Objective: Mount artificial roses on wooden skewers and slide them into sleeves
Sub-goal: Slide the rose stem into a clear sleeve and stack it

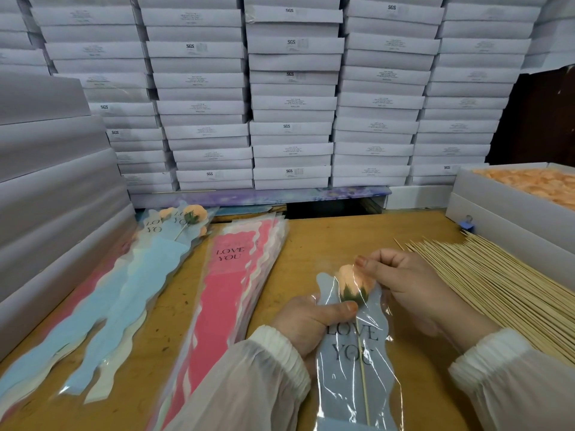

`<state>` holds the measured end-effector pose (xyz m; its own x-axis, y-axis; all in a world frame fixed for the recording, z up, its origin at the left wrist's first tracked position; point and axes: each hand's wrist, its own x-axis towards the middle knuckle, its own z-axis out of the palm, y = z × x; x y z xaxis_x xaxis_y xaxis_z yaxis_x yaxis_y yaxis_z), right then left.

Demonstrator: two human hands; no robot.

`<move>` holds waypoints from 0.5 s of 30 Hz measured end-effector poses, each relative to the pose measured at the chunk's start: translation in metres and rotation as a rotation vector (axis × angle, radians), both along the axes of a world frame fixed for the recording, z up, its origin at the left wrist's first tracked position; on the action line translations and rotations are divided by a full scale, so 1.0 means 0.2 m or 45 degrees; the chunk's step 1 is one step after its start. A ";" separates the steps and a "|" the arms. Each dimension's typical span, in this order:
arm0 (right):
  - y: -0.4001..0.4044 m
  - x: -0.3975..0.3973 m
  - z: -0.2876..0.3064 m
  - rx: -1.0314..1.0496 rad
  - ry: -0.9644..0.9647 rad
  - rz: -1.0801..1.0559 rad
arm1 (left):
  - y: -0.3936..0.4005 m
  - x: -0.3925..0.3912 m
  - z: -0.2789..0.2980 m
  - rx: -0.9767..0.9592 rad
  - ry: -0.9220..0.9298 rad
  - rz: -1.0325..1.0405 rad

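Note:
A peach artificial rose with green sepals sits on a wooden skewer inside a clear sleeve with a blue "LOVE YOU" backing. My left hand grips the sleeve's left edge, thumb pressed just below the flower. My right hand pinches the sleeve's top at the rose head. A large pile of bare skewers lies to the right. Finished sleeved roses lie at the far left.
A stack of empty pink sleeves lies left of my hands on the wooden table. An open white box of peach rose heads stands at the right. Stacked white boxes wall the back and left.

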<state>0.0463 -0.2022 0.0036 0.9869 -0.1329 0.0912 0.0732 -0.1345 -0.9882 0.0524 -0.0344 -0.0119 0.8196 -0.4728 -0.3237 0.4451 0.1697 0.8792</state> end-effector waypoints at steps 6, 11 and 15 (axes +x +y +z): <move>0.01 0.00 0.00 -0.055 0.050 0.127 | 0.00 0.00 -0.01 -0.058 0.078 -0.028; 0.03 -0.01 -0.01 -0.011 0.068 0.148 | -0.01 0.01 -0.02 -0.066 0.066 0.020; 0.05 -0.01 0.00 0.007 0.028 0.077 | -0.02 0.02 -0.02 -0.099 0.060 0.056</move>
